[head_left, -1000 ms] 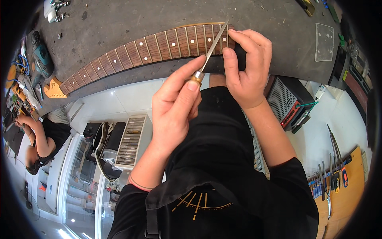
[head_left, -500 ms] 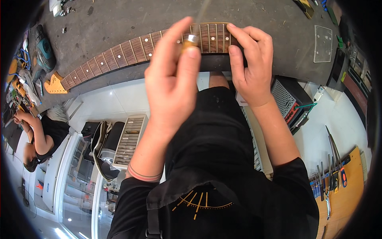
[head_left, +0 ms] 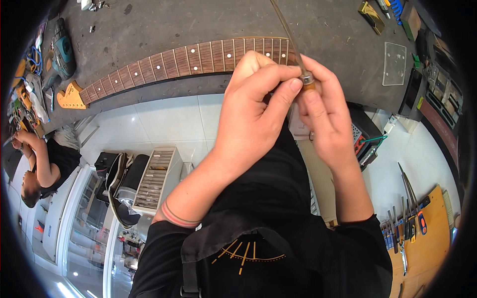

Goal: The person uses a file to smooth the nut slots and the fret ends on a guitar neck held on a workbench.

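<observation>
The thumb and forefinger of the left hand (head_left: 256, 107) pinch in at the collar of the file (head_left: 289, 35), while the thumb and fingers of the right hand (head_left: 330, 114) close round its amber handle from the other side. Whether the right little finger also bears on the handle cannot be told.

To manage this two-handed hold well, one hand should grip the handle firmly before the other loosens, and the blade is best kept raised so that it does not scrape the frets. Small finger movements seem safer here than a swing of the wrist.

The left forearm slants up and rightward from below, back of the hand showing, its other fingers curled under; the right forearm rises more steeply, its hand tipped inward to meet the left.

The guitar neck (head_left: 174, 62) lies along the near edge of the desk (head_left: 198, 22), frets upward, headstock toward the left end. The blade passes across its right end in this view; contact is unclear. Further out, a drill (head_left: 62, 49) lies toward the desk's left end and a clear plate (head_left: 395, 63) toward its right.
</observation>
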A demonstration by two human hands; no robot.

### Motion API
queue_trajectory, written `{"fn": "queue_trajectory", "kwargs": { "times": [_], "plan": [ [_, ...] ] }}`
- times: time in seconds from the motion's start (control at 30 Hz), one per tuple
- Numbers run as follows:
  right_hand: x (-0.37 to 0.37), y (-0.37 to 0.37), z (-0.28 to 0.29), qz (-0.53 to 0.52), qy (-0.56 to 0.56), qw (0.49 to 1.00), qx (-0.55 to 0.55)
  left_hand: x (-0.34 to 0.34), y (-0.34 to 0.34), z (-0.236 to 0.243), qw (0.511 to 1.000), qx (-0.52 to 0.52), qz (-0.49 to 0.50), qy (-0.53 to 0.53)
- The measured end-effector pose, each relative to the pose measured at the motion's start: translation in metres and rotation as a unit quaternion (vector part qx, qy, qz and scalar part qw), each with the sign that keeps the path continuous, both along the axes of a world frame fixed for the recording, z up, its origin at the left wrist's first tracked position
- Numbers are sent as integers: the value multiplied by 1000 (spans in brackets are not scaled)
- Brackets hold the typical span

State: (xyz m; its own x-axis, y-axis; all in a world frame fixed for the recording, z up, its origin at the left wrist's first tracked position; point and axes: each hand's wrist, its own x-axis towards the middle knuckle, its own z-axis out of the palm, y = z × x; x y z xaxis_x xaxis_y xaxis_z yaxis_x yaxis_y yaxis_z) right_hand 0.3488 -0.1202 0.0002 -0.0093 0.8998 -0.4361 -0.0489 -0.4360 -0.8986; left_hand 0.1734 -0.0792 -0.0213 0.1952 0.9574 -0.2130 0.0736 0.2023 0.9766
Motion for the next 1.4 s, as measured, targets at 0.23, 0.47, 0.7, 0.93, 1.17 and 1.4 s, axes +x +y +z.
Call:
{"fn": "queue_trajectory", "kwargs": {
  "times": [0.23,0.47,0.7,0.93,1.17,1.4],
  "plan": [
    [48,6,-10,-9,-11,994,-109,-89,49,-22,899,293,13,325],
    [50,3,-11,-11,10,991,-133,-161,71,-44,843,255,53,471],
    [58,-2,-9,4,-14,991,-135,-159,73,-52,805,285,46,519],
    [52,16,-24,51,-174,983,43,-163,74,-61,799,295,54,521],
    [39,43,-15,131,-301,935,136,-157,73,-57,786,294,56,541],
    [60,8,-5,38,-105,990,-86,-157,72,-60,779,301,62,546]
  ]
}}
